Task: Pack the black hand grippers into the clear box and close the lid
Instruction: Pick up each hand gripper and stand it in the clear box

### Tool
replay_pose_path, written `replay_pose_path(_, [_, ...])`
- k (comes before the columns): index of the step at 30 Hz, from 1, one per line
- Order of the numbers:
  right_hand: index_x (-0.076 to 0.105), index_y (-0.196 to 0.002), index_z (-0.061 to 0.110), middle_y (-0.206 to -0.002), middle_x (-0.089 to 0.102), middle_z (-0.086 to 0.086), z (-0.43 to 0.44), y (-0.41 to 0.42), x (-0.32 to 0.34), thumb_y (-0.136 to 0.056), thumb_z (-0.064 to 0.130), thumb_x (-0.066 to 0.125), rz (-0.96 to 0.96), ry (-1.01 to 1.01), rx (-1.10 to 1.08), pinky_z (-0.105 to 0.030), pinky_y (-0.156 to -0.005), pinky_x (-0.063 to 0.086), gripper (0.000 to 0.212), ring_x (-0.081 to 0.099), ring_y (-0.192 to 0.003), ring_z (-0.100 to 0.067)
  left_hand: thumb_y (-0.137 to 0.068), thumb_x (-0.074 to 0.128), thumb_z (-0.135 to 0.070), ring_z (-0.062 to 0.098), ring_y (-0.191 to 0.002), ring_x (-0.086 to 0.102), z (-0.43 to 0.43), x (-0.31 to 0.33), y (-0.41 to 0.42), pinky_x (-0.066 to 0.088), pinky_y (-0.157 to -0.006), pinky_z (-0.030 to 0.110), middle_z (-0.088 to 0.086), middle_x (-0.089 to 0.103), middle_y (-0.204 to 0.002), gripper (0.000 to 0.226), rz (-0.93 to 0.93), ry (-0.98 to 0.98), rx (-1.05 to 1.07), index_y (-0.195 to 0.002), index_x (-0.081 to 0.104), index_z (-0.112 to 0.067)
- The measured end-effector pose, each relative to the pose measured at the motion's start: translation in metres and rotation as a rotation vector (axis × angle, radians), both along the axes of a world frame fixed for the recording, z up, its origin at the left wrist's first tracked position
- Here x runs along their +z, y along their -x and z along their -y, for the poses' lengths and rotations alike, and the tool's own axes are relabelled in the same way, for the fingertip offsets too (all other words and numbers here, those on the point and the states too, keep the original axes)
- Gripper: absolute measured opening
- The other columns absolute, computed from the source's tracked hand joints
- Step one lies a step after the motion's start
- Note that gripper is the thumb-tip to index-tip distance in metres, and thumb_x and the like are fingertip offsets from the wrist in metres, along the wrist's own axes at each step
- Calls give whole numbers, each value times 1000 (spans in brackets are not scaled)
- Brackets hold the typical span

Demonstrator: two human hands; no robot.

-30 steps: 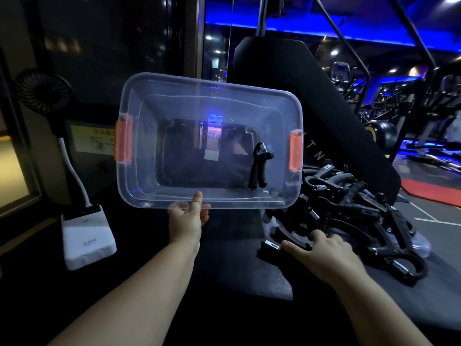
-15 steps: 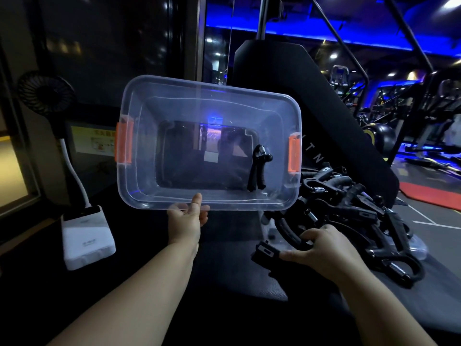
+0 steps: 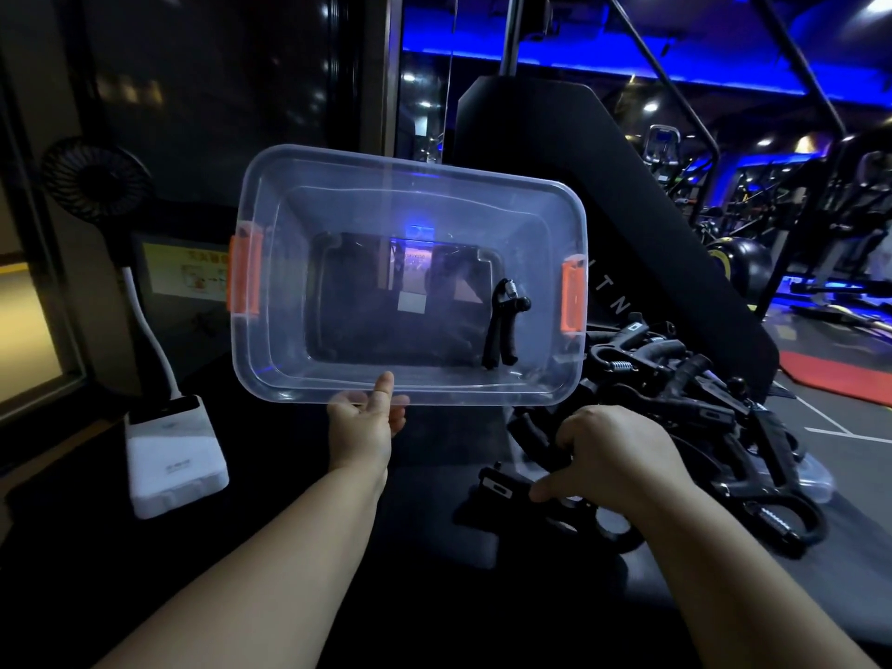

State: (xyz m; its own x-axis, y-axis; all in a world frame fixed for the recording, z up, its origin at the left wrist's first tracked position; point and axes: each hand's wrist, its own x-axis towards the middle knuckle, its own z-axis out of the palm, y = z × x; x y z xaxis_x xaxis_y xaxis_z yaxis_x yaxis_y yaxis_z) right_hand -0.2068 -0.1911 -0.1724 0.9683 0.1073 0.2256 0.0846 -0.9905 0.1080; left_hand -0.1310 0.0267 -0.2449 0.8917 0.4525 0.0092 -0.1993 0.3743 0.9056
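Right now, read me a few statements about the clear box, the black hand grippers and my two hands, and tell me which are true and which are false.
1. The clear plastic box holds exactly one black hand gripper. True.
2. The left hand rests flat on the table. False: it holds the box's near rim, with the opening tilted towards the camera.
3. The right hand grips a second black gripper at the near edge of the pile of black grippers. True.
4. A lid is shut on the box. False: the box is open.
5. The box's latches are blue. False: the latches on both short ends are orange.
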Motion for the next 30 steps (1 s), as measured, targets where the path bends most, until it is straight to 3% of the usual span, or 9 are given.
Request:
replay_pose_path(4, [54,-69,25,-73,50,9,-11,-3,2,-54,75,70,-53,21,40,-27,-51,29,55,50,-74,-13,-92,60,-27,14,-68,61,0,1,1,51,-66,26,9,68,-76,24,12,9,0,-87,39,-16])
replay_pose_path(7, [57,-80,23,-79,57,7,-13,-5,6,-70,73,60,-155,-5,101,-29,-59,41,51,53,-77,-15,-92,59,-26,14,-67,60,1,1,2,50,-66,26,9,67,-76,25,19,20,-5,-94,39,-12])
replay_pose_path(10, [59,-92,21,-96,63,2,-17,-9,13,-87,56,53,-287,-6,165,-30,-73,46,36,57,-89,-19,-92,59,-26,15,-66,59,1,1,0,50,-66,26,9,67,-75,29,21,24,-5,-101,39,-8])
replay_pose_path(13, [56,-105,17,-109,64,0,-21,-14,18,-90,37,55,-394,-46,223,-27,-70,42,25,57,-93,-19,-92,60,-27,15,-65,59,0,1,0,50,-65,25,8,67,-74,29,19,25,-10,-101,39,-8])
replay_pose_path(16, [50,-117,24,-108,63,3,-22,-18,22,-87,28,59,-432,-148,286,-25,-69,42,31,56,-87,-16,-91,60,-28,14,-67,60,-1,1,0,51,-65,25,8,68,-74,31,15,19,-12,-102,41,-7])
replay_pose_path(19, [43,-127,34,-98,63,1,-22,-23,25,-86,21,63,-340,-333,347,-26,-68,49,47,59,-77,-16,-92,59,-28,13,-68,60,0,2,1,50,-65,24,8,67,-76,30,14,20,-22,-104,40,-7])
replay_pose_path(22, [41,-122,37,-85,68,-9,-20,-28,28,-87,14,64,-222,-605,438,-40,-65,56,48,65,-67,-29,-92,59,-27,12,-66,60,-1,2,1,49,-64,24,9,67,-75,30,16,29,-25,-102,38,-9])
replay_pose_path(26, [45,-110,43,-73,67,-9,-20,-38,36,-88,8,63,-21,-869,521,-35,-58,52,46,60,-56,-21,-92,59,-28,13,-68,60,-2,3,2,48,-65,24,10,67,-77,31,14,41,-51,-102,38,-9])
replay_pose_path(30, [42,-97,50,-84,70,-13,-27,-52,43,-88,8,63,234,-1024,481,-30,-61,49,47,63,-63,-23,-92,59,-28,14,-71,60,-2,2,4,49,-66,24,10,68,-79,31,23,29,-58,-104,38,-8])
